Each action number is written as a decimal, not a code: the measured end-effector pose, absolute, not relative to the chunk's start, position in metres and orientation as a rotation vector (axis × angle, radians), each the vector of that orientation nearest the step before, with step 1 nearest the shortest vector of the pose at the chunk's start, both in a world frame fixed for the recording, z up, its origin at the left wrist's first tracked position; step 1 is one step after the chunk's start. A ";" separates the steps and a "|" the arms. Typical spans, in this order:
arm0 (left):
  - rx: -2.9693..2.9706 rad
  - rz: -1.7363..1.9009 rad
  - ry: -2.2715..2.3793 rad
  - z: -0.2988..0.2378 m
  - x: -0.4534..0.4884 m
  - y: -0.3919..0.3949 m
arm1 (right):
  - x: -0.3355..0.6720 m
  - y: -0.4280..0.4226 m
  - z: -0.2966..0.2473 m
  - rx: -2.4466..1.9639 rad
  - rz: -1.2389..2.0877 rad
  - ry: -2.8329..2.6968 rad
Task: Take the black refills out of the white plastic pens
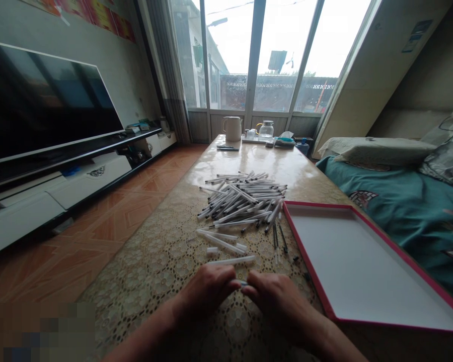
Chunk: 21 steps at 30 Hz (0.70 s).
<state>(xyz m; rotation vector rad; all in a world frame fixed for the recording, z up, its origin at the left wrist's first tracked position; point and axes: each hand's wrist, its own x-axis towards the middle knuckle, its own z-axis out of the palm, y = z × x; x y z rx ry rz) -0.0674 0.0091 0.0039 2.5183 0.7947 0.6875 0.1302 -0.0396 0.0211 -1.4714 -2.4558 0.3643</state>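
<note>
A pen piece (pixel 243 283) is held over the near part of the table (pixel 147 274), between the left hand (pixel 212 283) and the right hand (pixel 275 294). It is pinched by both hands: each grip is narrow, with the thumb and fingers pressed around one end. Only a short bit can be seen in the small gap. That bit is thin, pale and a little blue. The rest is hidden by the fingers, so its full shape cannot be told.

Just past the hands, a white tube (pixel 232 260) is laid flat, smooth and dull. Two short caps (pixel 212 250) are seen a bit farther off, whitish and cloudy. Behind them, many pens (pixel 245 198) are heaped in a messy pile. They are white and thin, and many are tipped with black. Some thin black sticks (pixel 275 235) are set beside the pile, near a pink-edged box (pixel 366 256), which is white inside.
</note>
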 end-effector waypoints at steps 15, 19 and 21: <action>2.337 0.611 0.817 0.010 -0.062 0.009 | 0.129 -0.041 0.016 -1.334 -0.092 -2.522; 2.156 0.565 0.839 0.021 -0.059 0.006 | 0.127 -0.042 0.020 -1.303 -0.197 -2.526; 2.048 0.559 0.841 0.024 -0.063 0.007 | 0.131 -0.042 0.021 -1.281 -0.228 -2.523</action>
